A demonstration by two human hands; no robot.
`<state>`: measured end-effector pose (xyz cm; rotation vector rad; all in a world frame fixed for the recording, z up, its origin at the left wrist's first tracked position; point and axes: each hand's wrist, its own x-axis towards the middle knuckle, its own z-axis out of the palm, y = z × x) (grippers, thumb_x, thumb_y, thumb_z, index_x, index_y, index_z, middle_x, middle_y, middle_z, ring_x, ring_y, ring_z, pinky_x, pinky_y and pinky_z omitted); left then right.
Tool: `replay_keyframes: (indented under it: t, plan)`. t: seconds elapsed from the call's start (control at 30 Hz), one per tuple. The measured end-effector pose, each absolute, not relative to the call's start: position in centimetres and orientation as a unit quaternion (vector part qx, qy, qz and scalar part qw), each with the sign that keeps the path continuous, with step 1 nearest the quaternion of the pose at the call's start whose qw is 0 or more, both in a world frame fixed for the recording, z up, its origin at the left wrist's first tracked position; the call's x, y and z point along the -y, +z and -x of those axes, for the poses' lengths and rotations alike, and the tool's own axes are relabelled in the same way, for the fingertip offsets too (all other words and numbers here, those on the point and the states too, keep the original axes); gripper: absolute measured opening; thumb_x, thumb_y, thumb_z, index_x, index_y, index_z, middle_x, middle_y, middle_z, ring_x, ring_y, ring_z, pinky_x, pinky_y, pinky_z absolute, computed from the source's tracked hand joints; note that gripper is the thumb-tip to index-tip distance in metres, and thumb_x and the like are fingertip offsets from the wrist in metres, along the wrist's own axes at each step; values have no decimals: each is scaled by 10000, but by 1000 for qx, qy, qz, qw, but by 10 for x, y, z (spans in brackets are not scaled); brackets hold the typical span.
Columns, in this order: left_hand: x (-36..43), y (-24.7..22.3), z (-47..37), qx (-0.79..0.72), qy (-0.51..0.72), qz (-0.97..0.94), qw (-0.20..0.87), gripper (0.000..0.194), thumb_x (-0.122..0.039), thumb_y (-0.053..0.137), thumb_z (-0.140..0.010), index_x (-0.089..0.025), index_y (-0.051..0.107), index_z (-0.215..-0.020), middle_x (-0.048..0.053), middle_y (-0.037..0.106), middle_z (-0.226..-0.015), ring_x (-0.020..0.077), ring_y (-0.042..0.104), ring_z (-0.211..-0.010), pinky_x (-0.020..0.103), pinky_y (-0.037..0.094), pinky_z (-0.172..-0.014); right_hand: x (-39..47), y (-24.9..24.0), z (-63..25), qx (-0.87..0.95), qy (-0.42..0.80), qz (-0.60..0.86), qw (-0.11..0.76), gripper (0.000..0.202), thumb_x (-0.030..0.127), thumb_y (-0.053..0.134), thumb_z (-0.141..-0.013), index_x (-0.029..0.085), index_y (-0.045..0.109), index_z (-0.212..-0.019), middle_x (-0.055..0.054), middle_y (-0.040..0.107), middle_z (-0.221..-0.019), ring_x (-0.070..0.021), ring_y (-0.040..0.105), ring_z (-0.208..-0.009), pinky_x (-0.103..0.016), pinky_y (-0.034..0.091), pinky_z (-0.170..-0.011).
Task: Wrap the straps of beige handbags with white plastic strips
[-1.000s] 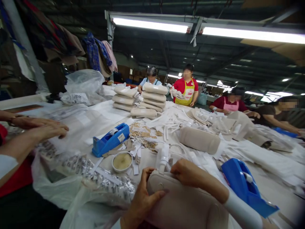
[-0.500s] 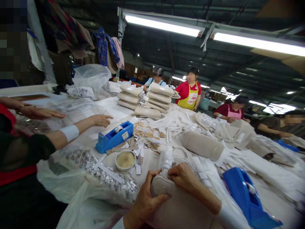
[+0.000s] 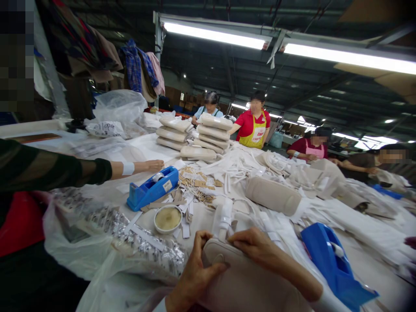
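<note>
A beige bag [image 3: 247,277] lies at the front edge of the view, with a strap wrapped in white [image 3: 225,221] rising from its top end. My left hand [image 3: 199,271] is closed around the bag's left corner, its thumb pressed on the front face. On the top edge, just right of the strap's base, the fingers of my right hand [image 3: 256,247] pinch the bag. Whatever lies under those fingertips is hidden. Beyond my hands stands a small round tub [image 3: 168,218] of yellowish paste, beside loose paper tags [image 3: 198,184] with strings.
Blue tape dispensers stand at left [image 3: 152,188] and right [image 3: 336,264]. A co-worker's arm [image 3: 130,168] reaches in from the left. Stacked beige bags [image 3: 212,132] and another beige bag [image 3: 273,195] lie farther back. Clear plastic [image 3: 107,255] covers the left front. Several people work beyond.
The co-worker's arm at left has stretched farther right, close to the tape dispenser, and their other hand is out of sight. My hands keep their hold on the bag; the view has shifted slightly.
</note>
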<state>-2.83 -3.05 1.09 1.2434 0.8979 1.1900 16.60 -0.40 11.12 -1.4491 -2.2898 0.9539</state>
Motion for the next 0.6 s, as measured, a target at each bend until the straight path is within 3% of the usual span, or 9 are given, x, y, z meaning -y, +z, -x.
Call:
replay_keyframes:
  t: [0.1, 0.17, 0.23, 0.37, 0.5, 0.6]
  plan:
    - [29, 12, 29, -371, 492, -525, 587, 707, -255, 780, -646, -214, 424, -1256, 42, 575, -1167, 220, 547, -1063, 279, 416, -921, 23, 119, -178, 762, 347, 534, 117, 316, 383, 538, -844, 218, 722, -1041, -41, 733, -918, -223, 635, -831, -290, 460, -722]
    - [28, 13, 29, -354, 472, -536, 604, 598, -279, 760, -683, -202, 473, -1202, 22, 610, -1055, 198, 569, -953, 261, 444, -829, 35, 116, -182, 744, 288, 596, 89, 411, 353, 654, -758, 224, 685, -1147, -76, 726, -1060, -283, 645, -956, -347, 464, -816]
    - [28, 15, 27, -353, 469, -539, 604, 472, -289, 754, -696, -198, 513, -1092, -14, 600, -903, 170, 559, -832, 236, 441, -725, 46, 106, -182, 741, 221, 631, 63, 389, 312, 674, -742, 228, 687, -1122, -87, 724, -1065, -305, 649, -984, -377, 459, -839]
    - [29, 17, 25, -361, 487, -536, 588, 378, -275, 767, -680, -199, 530, -965, -40, 559, -821, 145, 535, -782, 211, 423, -685, 57, 82, -182, 771, 146, 616, 70, 241, 323, 547, -865, 236, 685, -1042, -64, 728, -1006, -273, 674, -939, -362, 484, -785]
    - [33, 11, 34, -352, 499, -535, 584, 518, -382, 744, -721, -211, 506, -1147, 0, 612, -907, 178, 576, -834, 247, 449, -729, 58, 67, -193, 783, 119, 605, 85, 282, 354, 561, -862, 224, 672, -1086, -63, 731, -1050, -263, 689, -950, -342, 512, -794]
    - [39, 3, 45, -392, 496, -491, 600, 427, -551, 533, -868, -204, 552, -1118, 57, 659, -953, 211, 612, -876, 298, 477, -768, 55, 60, -200, 790, 114, 594, 100, 286, 375, 575, -854, 230, 678, -1078, -51, 744, -1026, -247, 705, -926, -307, 526, -775]
